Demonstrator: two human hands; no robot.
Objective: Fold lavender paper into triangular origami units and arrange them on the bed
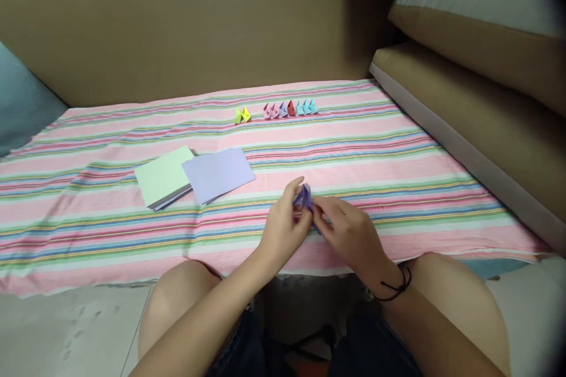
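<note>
Between my two hands is a small folded piece of purple paper (305, 195), held just above the striped cloth near its front edge. My left hand (283, 221) pinches it from the left, thumb below and fingers behind. My right hand (347, 230), with a dark cord around the wrist, grips its lower right side between thumb and fingertips. Part of the paper is hidden by the fingers. To the left, a stack of light purple sheets (219, 174) lies partly over a stack of pale green sheets (163, 177).
Several small folded paper figures stand in a row farther back: yellow ones (242, 115), pink ones (270, 111), a purple one (283, 109), a red one (290, 108) and light blue ones (306, 107). The striped cloth (354, 165) covers the seat. Cushions (469, 112) rise at the right.
</note>
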